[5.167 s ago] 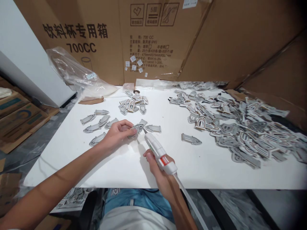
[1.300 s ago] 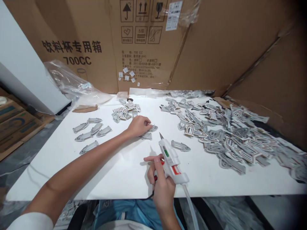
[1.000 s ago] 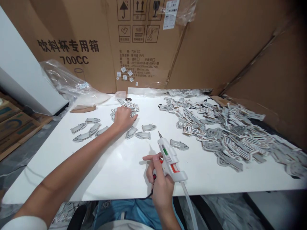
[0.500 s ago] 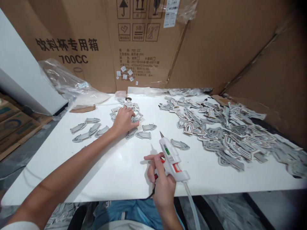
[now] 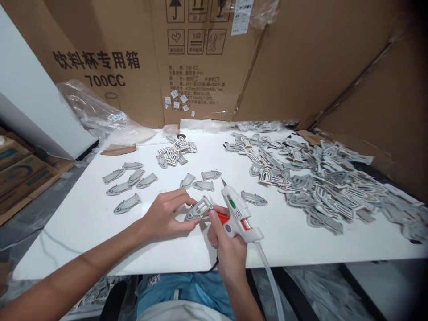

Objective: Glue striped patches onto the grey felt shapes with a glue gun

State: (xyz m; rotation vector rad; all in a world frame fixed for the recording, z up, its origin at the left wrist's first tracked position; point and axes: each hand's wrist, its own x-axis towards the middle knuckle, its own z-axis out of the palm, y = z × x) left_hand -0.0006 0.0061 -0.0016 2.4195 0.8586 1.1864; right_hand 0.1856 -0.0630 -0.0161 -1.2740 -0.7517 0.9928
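My left hand (image 5: 169, 213) pinches a grey arched, window-shaped cutout (image 5: 201, 207) by its edges, lifted off the white table. Right beside it, my right hand (image 5: 227, 243) grips a white glue gun (image 5: 236, 209) with an orange trigger; its nozzle points up and away from me. The right thumb and forefinger reach to the cutout's right end. Just beyond the hands lie a few loose cutouts (image 5: 203, 186), and another cutout (image 5: 254, 198) rests to the right of the glue gun.
A large heap of cutouts (image 5: 327, 191) spreads over the right of the table (image 5: 160, 258). Smaller groups lie at the left (image 5: 120, 188) and at the back (image 5: 174, 156). Cardboard boxes (image 5: 127, 26) wall the rear, with clear plastic wrap (image 5: 90, 107) at back left.
My left hand has come back from the rear pile toward me, bringing a cutout up to my right hand. The glue gun stays in nearly the same place.
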